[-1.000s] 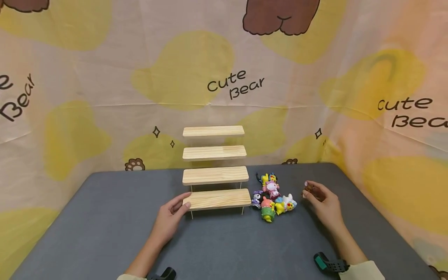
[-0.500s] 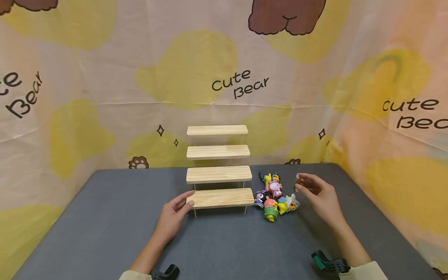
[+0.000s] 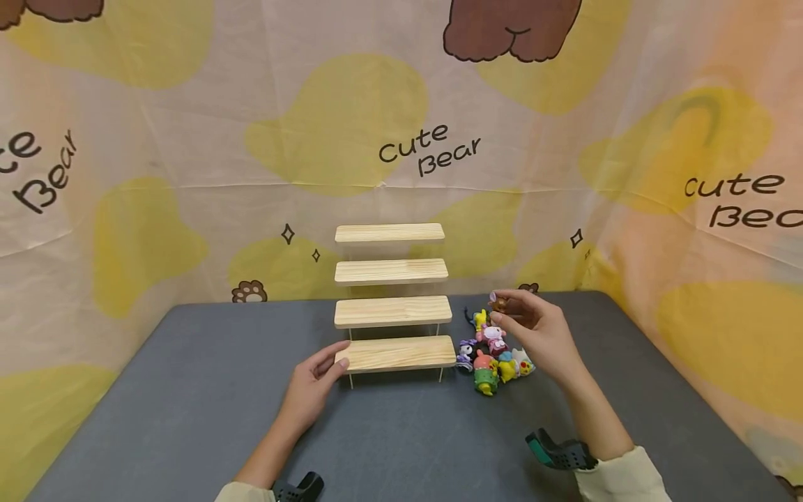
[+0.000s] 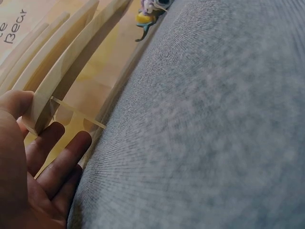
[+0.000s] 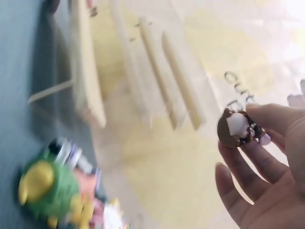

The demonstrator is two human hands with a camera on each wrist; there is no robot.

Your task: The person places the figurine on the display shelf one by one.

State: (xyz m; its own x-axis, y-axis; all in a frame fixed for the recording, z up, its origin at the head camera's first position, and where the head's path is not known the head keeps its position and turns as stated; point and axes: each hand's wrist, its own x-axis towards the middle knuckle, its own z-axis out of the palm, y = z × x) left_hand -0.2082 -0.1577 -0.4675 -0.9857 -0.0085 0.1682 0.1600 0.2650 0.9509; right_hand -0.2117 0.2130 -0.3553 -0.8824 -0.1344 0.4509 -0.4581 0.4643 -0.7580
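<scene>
We see a grey, textured desk (image 3: 401, 439). On it we find a four-tier wooden rack (image 3: 398, 353), standing upright, and, just beside the rack's right end, a close cluster of toys (image 3: 486, 381) in green, pink, yellow, white and purple.

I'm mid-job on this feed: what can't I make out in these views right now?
- Head: part of the brown figurine, covered by the right hand; its details are too small to read.
- Head: part of the rearmost yellow figurine, behind the right hand and what it holds.
- Head: the front left corner of the lowest board, under the left hand.
- Left wrist: most of a purple-and-white figurine, cut off by the top edge.
- Right wrist: details of the green figurine, blurred.
</scene>
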